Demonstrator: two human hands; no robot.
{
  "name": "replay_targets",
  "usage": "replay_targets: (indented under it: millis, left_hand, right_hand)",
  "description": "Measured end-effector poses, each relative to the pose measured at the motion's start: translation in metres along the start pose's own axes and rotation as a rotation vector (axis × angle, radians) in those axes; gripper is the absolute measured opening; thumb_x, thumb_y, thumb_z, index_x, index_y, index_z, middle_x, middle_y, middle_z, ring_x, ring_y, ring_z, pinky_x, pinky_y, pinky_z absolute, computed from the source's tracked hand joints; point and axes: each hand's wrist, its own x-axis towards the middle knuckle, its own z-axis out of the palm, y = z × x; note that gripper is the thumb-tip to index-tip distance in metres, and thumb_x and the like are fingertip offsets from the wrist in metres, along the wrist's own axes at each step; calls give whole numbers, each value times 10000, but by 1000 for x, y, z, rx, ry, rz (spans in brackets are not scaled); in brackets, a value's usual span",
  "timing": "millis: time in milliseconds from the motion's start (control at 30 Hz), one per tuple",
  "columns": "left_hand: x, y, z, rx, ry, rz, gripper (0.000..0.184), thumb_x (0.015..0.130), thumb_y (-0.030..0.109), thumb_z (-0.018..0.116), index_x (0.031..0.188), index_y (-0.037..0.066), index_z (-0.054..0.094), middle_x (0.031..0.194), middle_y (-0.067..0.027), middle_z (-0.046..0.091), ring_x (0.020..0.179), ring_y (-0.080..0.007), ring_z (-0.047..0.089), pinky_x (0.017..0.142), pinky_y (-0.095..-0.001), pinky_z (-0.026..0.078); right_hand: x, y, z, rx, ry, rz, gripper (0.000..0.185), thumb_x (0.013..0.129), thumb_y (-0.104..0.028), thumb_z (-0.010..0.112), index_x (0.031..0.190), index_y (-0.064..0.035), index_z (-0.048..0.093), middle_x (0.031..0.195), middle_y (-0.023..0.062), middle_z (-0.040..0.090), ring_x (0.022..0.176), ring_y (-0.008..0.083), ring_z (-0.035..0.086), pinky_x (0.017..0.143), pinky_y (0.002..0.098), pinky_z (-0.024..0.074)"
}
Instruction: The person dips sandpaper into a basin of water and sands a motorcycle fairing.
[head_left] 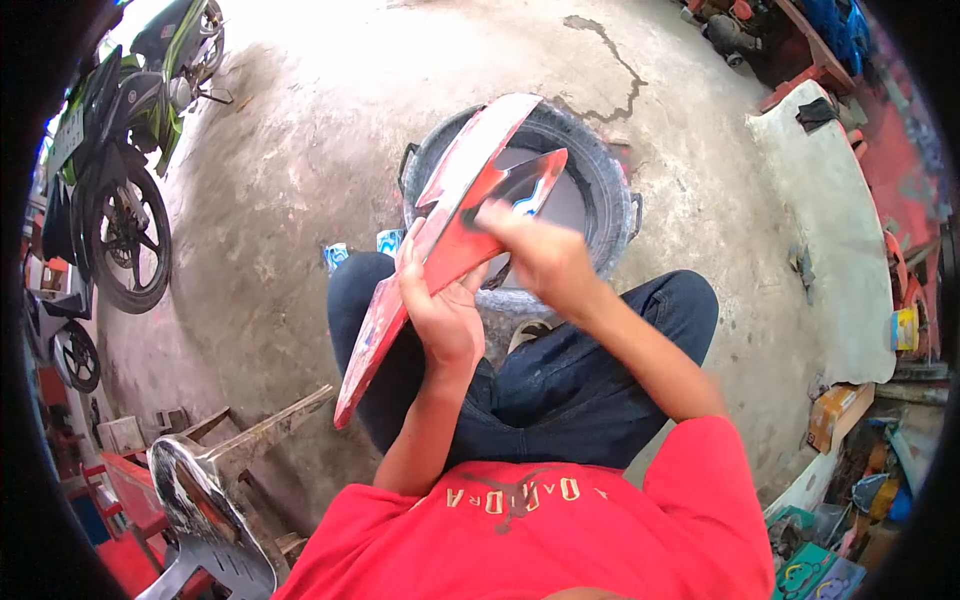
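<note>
A long, pointed red and whitish panel point(455, 250), which looks like a motorcycle body panel, slants across my lap and over the tub. My left hand point(445, 315) grips it from underneath near the middle, fingers wrapped round its edge. My right hand point(548, 258) is curled against the panel's red face and slightly blurred. A dark patch shows by its fingertips; I cannot make out whether this is something held. Below the panel's upper end stands a round grey tub point(612, 185) with greyish liquid inside.
Two blue-and-white packets point(389, 242) lie on the concrete floor left of the tub. Motorcycles point(125, 215) stand at the left. A worn chair point(215, 510) is at lower left. Along the right lie a large pale panel point(825, 240), a cardboard box point(838, 415) and clutter.
</note>
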Motion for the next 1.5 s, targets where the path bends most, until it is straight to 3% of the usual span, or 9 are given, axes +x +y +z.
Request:
replay_targets:
  millis: [167,400,500,600,633,733,833,1100,1500]
  left_hand:
    - [-2,2,-1,22,-14,-8,537,1059,366,342,1484,38,364,1464,-179,488,1313,-345,561,1047,-508,516]
    - [-1,5,1,13,13,2,559,1045,381,361,1490,43,363,1470,-171,491,1318,-349,556,1055,-511,507]
    - [-3,1,0,26,-12,-5,565,1042,388,366,1490,44,365,1469,-170,494,1313,-348,560,1053,-510,507]
    - [0,2,4,5,3,6,559,1039,387,366,1474,35,391,1457,-177,511,1307,-351,566,1058,-513,502]
    - [0,4,6,-6,32,10,556,1037,384,364,1459,25,414,1446,-184,526,1303,-354,570,1065,-516,496]
    - [1,5,3,0,74,1,552,1035,381,365,1441,14,444,1436,-193,540,1298,-360,574,1067,-519,494]
    - [0,5,4,16,46,8,554,1038,380,361,1440,9,447,1440,-193,538,1302,-363,571,1072,-523,489]
    - [-2,7,9,6,98,-15,597,1034,389,384,1458,-29,427,1456,-211,521,1326,-376,547,1102,-541,455]
    - [1,8,2,24,70,-7,562,1018,362,424,1464,21,426,1433,-167,548,1243,-318,622,931,-437,603]
  right_hand:
    - [-3,70,-3,-149,-241,532,278,948,-90,541,1187,-90,684,1063,181,734,838,332,735,711,443,595]
    - [-6,13,-5,80,-77,90,331,885,-53,608,1207,-81,682,1138,184,717,979,333,721,796,434,592]
    - [4,69,-5,-205,-235,540,334,885,-40,595,1205,-84,678,1059,192,721,913,333,723,750,445,583]
    - [-2,54,-7,-126,-287,573,344,884,-30,595,1213,-91,680,1103,183,721,959,327,724,788,435,588]
    - [-5,38,-1,-55,-90,245,360,874,-20,600,1217,-94,682,1155,172,716,1012,313,720,831,418,591]
    - [-15,32,-1,28,-62,68,371,881,-17,594,1233,-99,681,1148,174,718,1032,328,712,852,414,586]
    - [-12,87,1,-140,-136,654,261,955,-132,570,1156,-87,730,1021,212,720,952,410,698,818,452,567]
    - [-115,209,37,-336,-200,1306,236,869,-299,642,909,-135,807,923,170,756,925,375,729,861,464,559]
    - [-218,177,156,47,-701,1240,207,824,-204,718,1005,-149,801,1038,175,752,1008,377,715,908,465,563]
